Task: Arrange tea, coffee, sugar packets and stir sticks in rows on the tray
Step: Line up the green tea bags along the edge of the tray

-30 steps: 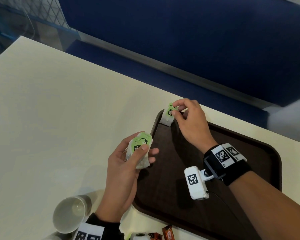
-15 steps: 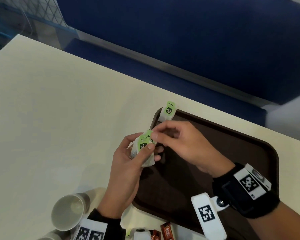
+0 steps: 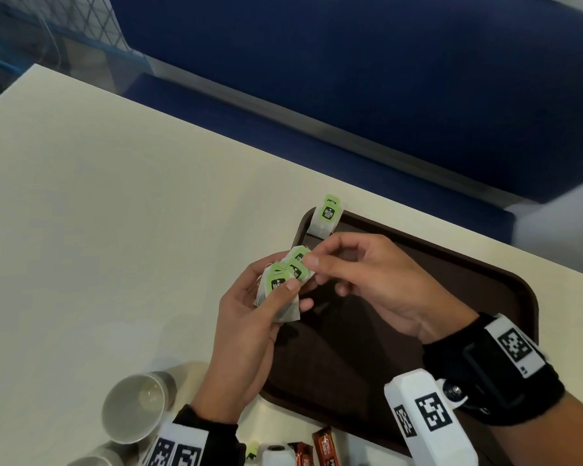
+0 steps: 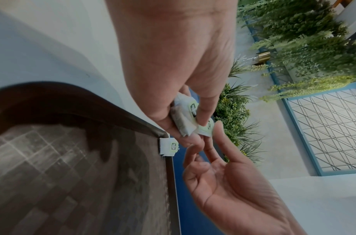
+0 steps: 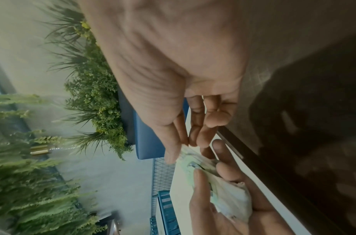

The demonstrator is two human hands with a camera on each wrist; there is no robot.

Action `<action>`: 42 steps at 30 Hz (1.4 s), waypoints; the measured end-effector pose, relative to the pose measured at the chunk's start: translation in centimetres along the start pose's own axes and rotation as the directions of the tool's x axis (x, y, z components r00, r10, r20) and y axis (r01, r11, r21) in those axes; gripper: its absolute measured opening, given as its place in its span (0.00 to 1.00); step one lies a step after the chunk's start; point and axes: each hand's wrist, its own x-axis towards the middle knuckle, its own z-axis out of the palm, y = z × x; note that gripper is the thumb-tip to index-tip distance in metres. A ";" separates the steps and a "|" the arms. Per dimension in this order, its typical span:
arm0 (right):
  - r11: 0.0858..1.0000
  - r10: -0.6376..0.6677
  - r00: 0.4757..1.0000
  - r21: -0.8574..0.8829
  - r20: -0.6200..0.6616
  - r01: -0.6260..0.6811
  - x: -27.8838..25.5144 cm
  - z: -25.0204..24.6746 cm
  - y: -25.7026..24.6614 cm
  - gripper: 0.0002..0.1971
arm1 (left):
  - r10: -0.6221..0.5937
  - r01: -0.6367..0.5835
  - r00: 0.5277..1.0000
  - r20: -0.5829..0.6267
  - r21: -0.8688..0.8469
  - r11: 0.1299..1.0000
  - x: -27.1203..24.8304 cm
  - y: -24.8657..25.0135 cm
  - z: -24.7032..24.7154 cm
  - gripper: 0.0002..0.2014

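Observation:
My left hand (image 3: 266,297) grips a small stack of green-labelled tea bags (image 3: 281,284) over the left rim of the dark brown tray (image 3: 485,274), thumb pressed on the top label. My right hand (image 3: 312,264) pinches the upper tea bag of that stack (image 3: 300,260) between thumb and forefinger. In the left wrist view the stack (image 4: 186,117) sits under my left thumb and the right forefinger touches its outer bag (image 4: 206,129). One tea bag (image 3: 327,216) leans on the tray's far left corner, also seen as the tea bag on the rim (image 4: 169,147).
A cream table (image 3: 98,230) holds two paper cups (image 3: 135,406) at the near left. Brown and red sachets (image 3: 323,445) lie by the tray's near edge. A blue bench (image 3: 350,95) runs beyond the table's far edge.
My right hand let go of a tea bag at the tray's far left corner, drew back to the left hand and now pinches the top bag of the stack.

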 end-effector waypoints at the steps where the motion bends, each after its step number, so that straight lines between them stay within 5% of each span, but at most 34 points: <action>1: 0.999 0.018 1.000 0.029 0.007 -0.018 0.0 0.0 -0.1 0.13 | -0.001 0.001 1.000 -0.003 -0.010 1.000 0.0 -0.1 -0.1 0.18; 11: 0.995 -0.096 0.987 -0.009 -0.125 0.095 0.2 0.1 -0.6 0.07 | 0.012 -0.014 0.999 -0.053 -0.045 0.999 0.0 0.4 -0.5 0.17; 18: 0.934 -0.309 0.903 -0.274 -0.300 0.229 1.6 -0.3 -0.4 0.02 | 0.010 -0.015 0.996 -0.090 -0.055 0.998 0.0 0.7 -1.2 0.18; 25: 0.822 -0.287 0.946 -0.546 -0.152 0.162 5.0 -1.1 1.9 0.02 | 0.013 -0.015 0.996 -0.083 -0.027 1.000 0.1 1.1 -1.6 0.21; 31: 0.710 -0.414 0.879 -0.688 -0.235 0.150 6.7 -1.3 3.2 0.02 | 0.004 -0.006 0.996 -0.088 -0.027 1.000 0.1 1.0 -1.8 0.21; 42: 0.706 -0.477 0.827 -0.691 -0.298 0.158 7.8 -1.8 3.7 0.01 | 0.001 -0.002 0.997 -0.082 -0.013 1.000 0.4 0.5 -1.3 0.18</action>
